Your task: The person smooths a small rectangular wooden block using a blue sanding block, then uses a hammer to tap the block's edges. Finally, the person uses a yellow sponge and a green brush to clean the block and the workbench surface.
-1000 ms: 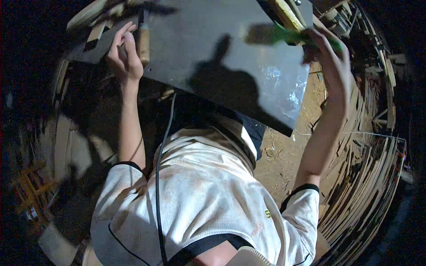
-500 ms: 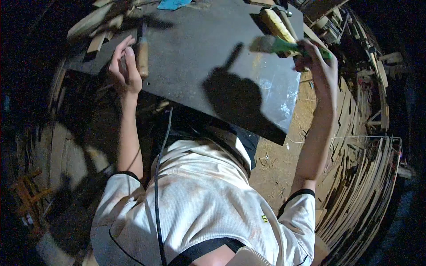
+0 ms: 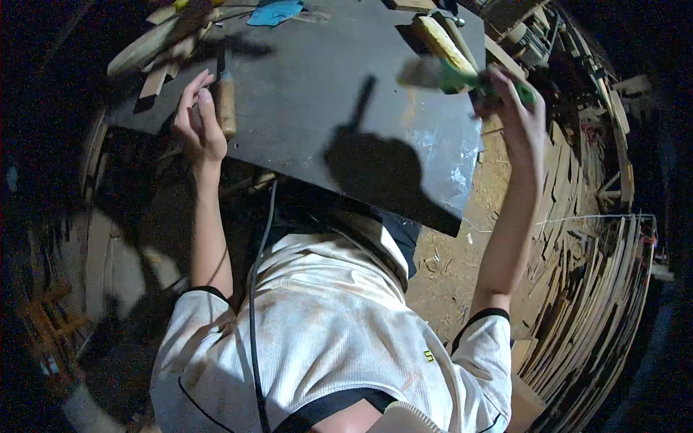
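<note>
My right hand (image 3: 511, 105) grips a paintbrush (image 3: 451, 74) with a green handle, held above the right part of the dark grey tabletop (image 3: 303, 94). Its bristles point left and are smeared by motion. The shadow of the hand and brush falls on the board's middle. At the left edge my left hand (image 3: 200, 123) is open, thumb and fingers stretched out and apart. Right beside it lies a tool with a round wooden handle (image 3: 226, 108), a chisel by its look, its dark blade pointing away from me. Whether the hand touches the handle I cannot tell.
At the far right of the board lies a long yellow-white piece (image 3: 446, 42) on something dark. A blue cloth (image 3: 276, 12) lies at the far edge. Wood offcuts (image 3: 153, 81) are at the far left. Stacked wooden strips (image 3: 592, 310) stand right; a black cable (image 3: 254, 303) hangs before me.
The paintbrush has moved slightly left and looks more blurred. Its shadow has shifted left too. The whole view has shifted a little; my left hand stays beside the wooden handle.
</note>
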Demonstrator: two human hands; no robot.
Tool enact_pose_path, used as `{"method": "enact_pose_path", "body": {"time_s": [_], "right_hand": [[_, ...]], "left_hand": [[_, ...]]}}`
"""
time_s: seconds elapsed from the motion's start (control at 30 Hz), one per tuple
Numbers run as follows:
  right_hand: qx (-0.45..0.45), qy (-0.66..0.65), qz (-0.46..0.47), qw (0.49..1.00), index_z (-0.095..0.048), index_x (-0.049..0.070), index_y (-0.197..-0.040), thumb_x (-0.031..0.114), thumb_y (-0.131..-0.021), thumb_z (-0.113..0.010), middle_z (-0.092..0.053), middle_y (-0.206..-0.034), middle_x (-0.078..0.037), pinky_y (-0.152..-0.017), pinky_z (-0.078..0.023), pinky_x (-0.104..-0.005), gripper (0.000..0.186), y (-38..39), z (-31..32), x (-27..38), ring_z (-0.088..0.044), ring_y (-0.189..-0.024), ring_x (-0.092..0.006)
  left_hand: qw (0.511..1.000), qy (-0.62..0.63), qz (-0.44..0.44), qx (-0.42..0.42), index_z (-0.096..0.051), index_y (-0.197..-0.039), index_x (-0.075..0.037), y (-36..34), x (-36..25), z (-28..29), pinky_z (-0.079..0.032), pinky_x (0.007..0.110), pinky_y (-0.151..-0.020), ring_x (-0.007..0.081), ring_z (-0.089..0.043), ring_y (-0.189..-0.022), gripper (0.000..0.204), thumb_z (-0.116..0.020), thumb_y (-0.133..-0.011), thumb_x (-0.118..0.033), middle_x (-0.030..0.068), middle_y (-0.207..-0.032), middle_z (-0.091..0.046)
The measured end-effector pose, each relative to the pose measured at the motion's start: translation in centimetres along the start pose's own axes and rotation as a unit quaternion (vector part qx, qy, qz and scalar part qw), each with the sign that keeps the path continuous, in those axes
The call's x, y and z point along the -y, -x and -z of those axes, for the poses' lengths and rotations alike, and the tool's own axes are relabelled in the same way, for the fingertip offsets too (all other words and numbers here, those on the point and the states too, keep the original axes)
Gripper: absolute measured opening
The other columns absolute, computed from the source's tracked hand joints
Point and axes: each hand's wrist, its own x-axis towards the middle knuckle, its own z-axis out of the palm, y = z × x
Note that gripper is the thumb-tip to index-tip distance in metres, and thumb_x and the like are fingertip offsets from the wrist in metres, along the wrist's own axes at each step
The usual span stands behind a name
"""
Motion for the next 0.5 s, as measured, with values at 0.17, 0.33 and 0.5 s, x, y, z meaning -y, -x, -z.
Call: {"method": "enact_pose_path", "body": {"time_s": [0.17,0.33,0.5], "right_hand": [[-0.049,0.067,0.025,0.996,-0.069,-0.006,-0.109,0.021,-0.096,-0.066,-0.071,-0.082,-0.006,-0.054,-0.049,-0.0264,0.03,-4.3,-1.2,-5.6,-0.065,-0.066,-0.0125],[-0.085,0.017,-0.05,0.995,-0.068,-0.005,-0.105,0.018,-0.099,-0.06,-0.068,-0.078,-0.01,-0.049,-0.051,-0.0279,0.026,1.5,3.2,-5.6,-0.063,-0.053,-0.0144],[-0.103,-0.004,-0.009,0.995,-0.069,-0.004,-0.104,0.022,-0.097,-0.064,-0.069,-0.081,-0.009,-0.051,-0.049,-0.0245,0.027,0.9,2.7,-2.4,-0.065,-0.058,-0.0132]], "left_hand": [[1.0,0.019,-0.004,0.003,-0.062,-0.124,0.003,-0.1,0.6,-0.2,-0.047,0.036,-0.095,0.0253,-0.065,-0.106,0.042,-0.045,-0.103,-0.029,0.018,-0.116,-0.069],[1.0,0.009,0.007,-0.005,-0.061,-0.125,0.003,0.2,0.3,0.0,-0.047,0.036,-0.096,0.0261,-0.065,-0.108,0.042,-0.044,-0.103,-0.028,0.0192,-0.118,-0.068],[1.0,0.006,0.001,-0.004,-0.061,-0.125,0.003,-0.1,1.0,-0.1,-0.047,0.036,-0.095,0.0262,-0.065,-0.108,0.041,-0.043,-0.103,-0.028,0.0193,-0.118,-0.068]]}}
